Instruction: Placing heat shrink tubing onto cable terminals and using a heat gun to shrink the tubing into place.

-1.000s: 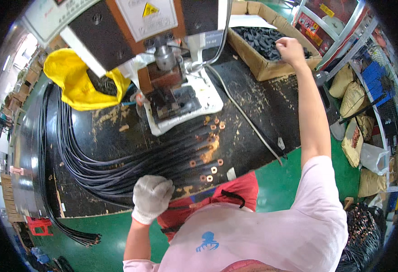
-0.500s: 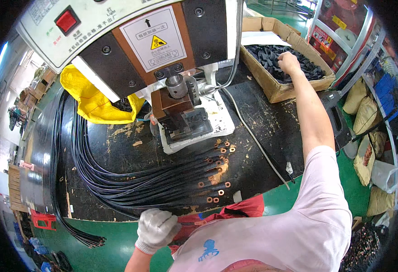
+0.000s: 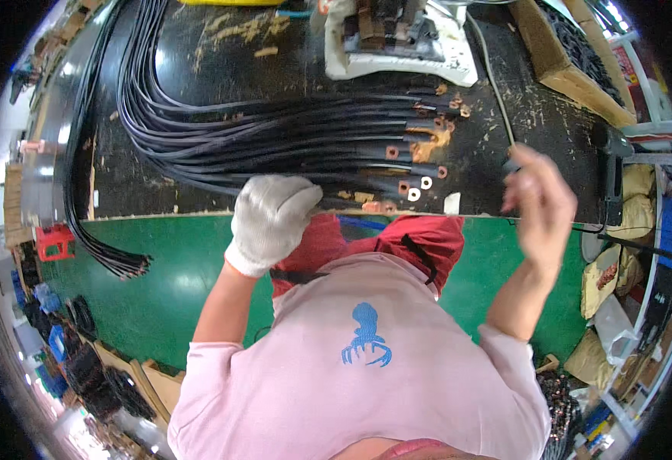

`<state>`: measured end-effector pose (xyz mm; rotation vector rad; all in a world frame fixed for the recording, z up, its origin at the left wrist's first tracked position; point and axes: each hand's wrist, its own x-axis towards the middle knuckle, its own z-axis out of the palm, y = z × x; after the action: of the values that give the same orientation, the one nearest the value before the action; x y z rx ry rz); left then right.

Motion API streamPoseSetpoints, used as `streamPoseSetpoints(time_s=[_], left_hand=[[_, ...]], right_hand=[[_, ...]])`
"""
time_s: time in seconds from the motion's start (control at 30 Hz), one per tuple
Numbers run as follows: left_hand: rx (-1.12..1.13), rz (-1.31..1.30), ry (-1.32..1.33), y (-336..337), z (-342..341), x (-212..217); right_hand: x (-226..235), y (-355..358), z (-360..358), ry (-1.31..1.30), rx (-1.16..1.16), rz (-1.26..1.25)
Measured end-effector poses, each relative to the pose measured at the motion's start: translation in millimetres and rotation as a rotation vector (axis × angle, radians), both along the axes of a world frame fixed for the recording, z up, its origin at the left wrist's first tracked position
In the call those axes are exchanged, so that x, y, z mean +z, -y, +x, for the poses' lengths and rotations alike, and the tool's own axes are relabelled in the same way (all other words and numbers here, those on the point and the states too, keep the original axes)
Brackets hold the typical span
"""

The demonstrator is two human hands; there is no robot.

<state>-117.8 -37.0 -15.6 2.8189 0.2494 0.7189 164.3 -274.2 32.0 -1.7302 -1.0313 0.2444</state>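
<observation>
My left hand (image 3: 276,217), in a white knit glove, is closed at the table's front edge, beside the lowest of the black cables (image 3: 198,157). Whether a cable lies in its fingers is hidden. The cables curve in a thick bundle across the table, and their right ends carry flat copper lugs (image 3: 392,152) with holes. Right of these ends, my bare right hand (image 3: 541,201) hovers over the table, blurred by motion. Its fingers are curled, with a small black piece (image 3: 511,165) at the fingertips.
Behind the cables stands the white base of a press machine (image 3: 401,67). A cardboard box (image 3: 581,90) of black pieces sits at the back right, with a grey cord (image 3: 492,83) to its left. More cables (image 3: 83,222) hang over the left edge near a red stool (image 3: 55,242).
My right hand has come out of the cardboard box and back toward me, to the right of the lugs. My view has tilted down. My left hand stays closed by the table edge.
</observation>
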Motion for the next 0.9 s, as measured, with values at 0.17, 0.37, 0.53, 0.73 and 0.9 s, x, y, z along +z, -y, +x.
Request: streamPoseSetpoints(time_s=[0.17, 0.37, 0.53, 0.73, 0.9], left_hand=[[0.033, -0.019, 0.047, -1, 1, -9], [0.035, -0.047, 0.142, 1, -8, -22], [-0.003, -0.038, 0.183, 0, -8, -21], [0.003, -0.051, 0.178, -1, -11, -28], [-0.002, -0.079, 0.202, -2, -11, -30]], right_hand=[[-49, -8, -71, -0.243, 0.165, 0.004], [-70, -21, -100, -0.366, 0.204, 0.024], [-73, -33, -109, -0.444, 0.218, 0.015], [-66, -61, -113, -0.213, 0.372, -0.106], [-65, -75, -121, -0.219, 0.378, -0.118]])
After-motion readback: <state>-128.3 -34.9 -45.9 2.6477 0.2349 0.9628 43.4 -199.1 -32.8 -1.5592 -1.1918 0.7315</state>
